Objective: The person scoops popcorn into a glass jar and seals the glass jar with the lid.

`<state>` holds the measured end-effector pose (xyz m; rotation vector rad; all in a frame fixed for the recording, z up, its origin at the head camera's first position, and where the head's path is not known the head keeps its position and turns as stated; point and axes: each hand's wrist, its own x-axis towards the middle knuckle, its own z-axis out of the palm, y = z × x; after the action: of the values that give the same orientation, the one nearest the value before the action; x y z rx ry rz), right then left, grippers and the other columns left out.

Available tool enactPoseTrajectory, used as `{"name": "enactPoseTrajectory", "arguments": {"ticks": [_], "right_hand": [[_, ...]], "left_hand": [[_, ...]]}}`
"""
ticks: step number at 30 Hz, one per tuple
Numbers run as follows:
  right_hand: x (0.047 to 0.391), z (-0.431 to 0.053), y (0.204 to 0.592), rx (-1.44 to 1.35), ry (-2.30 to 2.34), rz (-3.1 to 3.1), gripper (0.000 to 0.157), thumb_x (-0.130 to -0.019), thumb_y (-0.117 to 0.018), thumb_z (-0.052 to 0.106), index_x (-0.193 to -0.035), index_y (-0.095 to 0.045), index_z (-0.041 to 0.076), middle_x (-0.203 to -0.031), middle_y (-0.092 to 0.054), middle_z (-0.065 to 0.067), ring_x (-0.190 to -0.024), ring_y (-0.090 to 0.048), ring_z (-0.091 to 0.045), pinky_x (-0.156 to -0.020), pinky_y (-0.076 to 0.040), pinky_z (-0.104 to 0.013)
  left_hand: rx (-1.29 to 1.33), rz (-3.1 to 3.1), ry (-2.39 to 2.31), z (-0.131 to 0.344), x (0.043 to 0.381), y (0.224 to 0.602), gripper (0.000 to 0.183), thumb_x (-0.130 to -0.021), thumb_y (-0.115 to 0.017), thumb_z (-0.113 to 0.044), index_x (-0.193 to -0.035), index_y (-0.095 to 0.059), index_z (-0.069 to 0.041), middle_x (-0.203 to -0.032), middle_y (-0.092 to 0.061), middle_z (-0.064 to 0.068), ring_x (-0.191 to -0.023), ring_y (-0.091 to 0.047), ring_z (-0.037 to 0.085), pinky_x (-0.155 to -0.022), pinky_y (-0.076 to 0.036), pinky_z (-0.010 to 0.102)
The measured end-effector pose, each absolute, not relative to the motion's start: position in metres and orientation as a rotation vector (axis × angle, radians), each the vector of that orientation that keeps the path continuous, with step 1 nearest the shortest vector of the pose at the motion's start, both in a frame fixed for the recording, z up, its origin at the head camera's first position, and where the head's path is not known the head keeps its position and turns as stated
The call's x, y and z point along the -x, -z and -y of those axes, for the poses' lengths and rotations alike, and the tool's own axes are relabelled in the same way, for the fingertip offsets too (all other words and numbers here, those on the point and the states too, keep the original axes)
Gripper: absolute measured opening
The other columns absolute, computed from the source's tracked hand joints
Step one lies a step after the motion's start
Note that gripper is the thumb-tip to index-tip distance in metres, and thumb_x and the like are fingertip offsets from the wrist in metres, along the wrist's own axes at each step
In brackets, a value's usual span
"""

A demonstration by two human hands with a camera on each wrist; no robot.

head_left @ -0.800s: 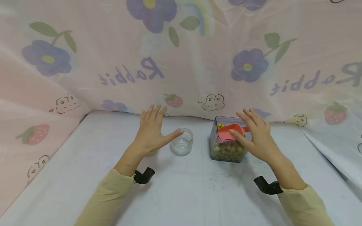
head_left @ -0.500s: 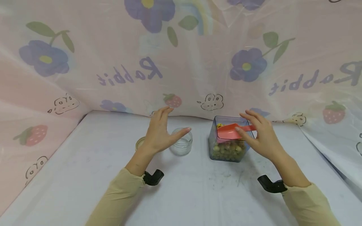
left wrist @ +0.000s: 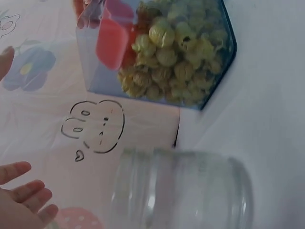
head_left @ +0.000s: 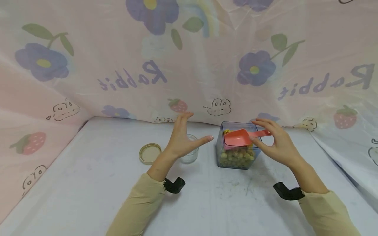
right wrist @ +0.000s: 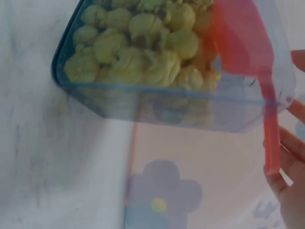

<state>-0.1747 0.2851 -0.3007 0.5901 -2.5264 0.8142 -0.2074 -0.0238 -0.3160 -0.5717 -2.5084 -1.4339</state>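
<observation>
My left hand [head_left: 180, 141], fingers and thumb spread wide, is in front of a small clear glass jar [head_left: 190, 158] and partly hides it in the head view. The left wrist view shows the jar [left wrist: 190, 191] upside of no hold, with fingers [left wrist: 24, 205] apart from it. On the right, my right hand [head_left: 276, 144] curves loosely about the handle of a red scoop [head_left: 237, 137], thumb and fingers apart. The scoop lies across the top of a clear square container [head_left: 236, 160] of popcorn [right wrist: 143, 47]. Its handle [right wrist: 271, 138] sticks out over the rim near my fingertips.
A round gold-rimmed lid [head_left: 150, 153] lies on the white table [head_left: 88, 183], left of the jar. Behind the table hangs a pink printed curtain [head_left: 192, 65]. A black wrist mount [head_left: 175, 185] shows below the left hand, another [head_left: 288, 191] below the right.
My left hand has moved right, from over the lid to the jar, uncovering the lid. The right hand has drawn slightly right, showing more of the scoop's handle.
</observation>
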Motion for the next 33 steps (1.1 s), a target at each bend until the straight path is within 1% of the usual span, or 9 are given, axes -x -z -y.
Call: {"name": "enactPoseTrajectory", "arguments": {"ticks": [4, 9, 13, 17, 22, 27, 28, 30, 33], "right_hand": [[0.174, -0.289, 0.302, -0.581, -0.821, 2.532, 0.054, -0.080, -0.075, 0.010, -0.130, -0.057, 0.005, -0.135, -0.051, -0.013, -0.120, -0.046, -0.033, -0.087, -0.041, -0.052], [0.173, -0.292, 0.301, -0.581, -0.846, 2.530, 0.054, -0.080, -0.075, 0.011, -0.132, -0.057, 0.010, -0.133, -0.052, -0.012, -0.115, -0.047, -0.029, -0.084, -0.039, -0.053], [0.174, -0.295, 0.302, -0.544, -0.898, 2.535, 0.054, -0.081, -0.075, 0.010, -0.132, -0.058, 0.015, -0.129, -0.053, -0.007, -0.114, -0.044, -0.009, -0.085, -0.037, -0.049], [0.174, -0.297, 0.303, -0.537, -0.957, 2.534, 0.053, -0.081, -0.075, 0.008, -0.131, -0.059, 0.014, -0.127, -0.053, -0.002, -0.112, -0.038, 0.008, -0.087, -0.037, -0.053], [0.178, -0.303, 0.305, -0.543, -1.036, 2.543, 0.052, -0.081, -0.075, 0.007, -0.129, -0.060, 0.014, -0.125, -0.051, 0.005, -0.116, -0.036, 0.010, -0.093, -0.033, -0.068], [0.181, -0.309, 0.308, -0.542, -1.102, 2.562, 0.052, -0.082, -0.073, 0.006, -0.131, -0.058, 0.015, -0.127, -0.050, 0.011, -0.119, -0.036, 0.008, -0.097, -0.030, -0.071], [0.181, -0.310, 0.308, -0.542, -1.106, 2.567, 0.053, -0.082, -0.073, 0.006, -0.132, -0.058, 0.015, -0.128, -0.049, 0.012, -0.120, -0.036, 0.007, -0.100, -0.031, -0.067], [0.181, -0.312, 0.310, -0.547, -1.107, 2.574, 0.053, -0.083, -0.072, 0.006, -0.133, -0.057, 0.016, -0.129, -0.049, 0.013, -0.121, -0.037, 0.006, -0.107, -0.034, -0.049], [0.182, -0.313, 0.311, -0.564, -1.107, 2.572, 0.053, -0.084, -0.071, 0.005, -0.134, -0.057, 0.014, -0.129, -0.048, 0.015, -0.121, -0.038, 0.005, -0.101, -0.033, -0.018]], "left_hand": [[0.607, 2.519, 1.478, 0.013, 0.209, 0.320, 0.098, -0.071, -0.082, -0.046, -0.147, -0.028, -0.015, -0.151, -0.025, 0.003, -0.140, -0.027, 0.022, -0.113, -0.030, 0.050], [0.641, 2.537, 1.484, 0.003, 0.212, 0.324, 0.100, -0.069, -0.084, -0.045, -0.148, -0.028, -0.018, -0.152, -0.025, 0.002, -0.140, -0.029, 0.022, -0.112, -0.032, 0.049], [0.686, 2.549, 1.503, -0.004, 0.214, 0.328, 0.103, -0.067, -0.086, -0.043, -0.148, -0.028, -0.019, -0.153, -0.024, 0.001, -0.141, -0.028, 0.022, -0.112, -0.031, 0.048], [0.745, 2.555, 1.521, -0.010, 0.216, 0.331, 0.105, -0.066, -0.087, -0.040, -0.149, -0.026, -0.018, -0.153, -0.025, 0.003, -0.140, -0.030, 0.023, -0.112, -0.032, 0.048], [0.806, 2.580, 1.515, -0.017, 0.220, 0.333, 0.107, -0.068, -0.086, -0.040, -0.152, -0.022, -0.020, -0.155, -0.025, 0.002, -0.141, -0.030, 0.023, -0.112, -0.032, 0.048], [0.846, 2.596, 1.584, -0.025, 0.223, 0.335, 0.110, -0.069, -0.086, -0.037, -0.154, -0.016, -0.026, -0.158, -0.021, 0.000, -0.139, -0.033, 0.023, -0.110, -0.037, 0.042], [0.850, 2.597, 1.610, -0.026, 0.223, 0.335, 0.110, -0.070, -0.086, -0.036, -0.154, -0.015, -0.027, -0.158, -0.020, -0.001, -0.139, -0.034, 0.022, -0.110, -0.038, 0.040], [0.858, 2.592, 1.661, -0.030, 0.224, 0.336, 0.112, -0.070, -0.086, -0.034, -0.154, -0.012, -0.029, -0.159, -0.018, -0.002, -0.140, -0.033, 0.023, -0.110, -0.038, 0.041], [0.883, 2.577, 1.730, -0.034, 0.226, 0.338, 0.115, -0.069, -0.086, -0.031, -0.154, -0.009, -0.031, -0.160, -0.014, -0.003, -0.142, -0.030, 0.025, -0.111, -0.037, 0.042]]}}
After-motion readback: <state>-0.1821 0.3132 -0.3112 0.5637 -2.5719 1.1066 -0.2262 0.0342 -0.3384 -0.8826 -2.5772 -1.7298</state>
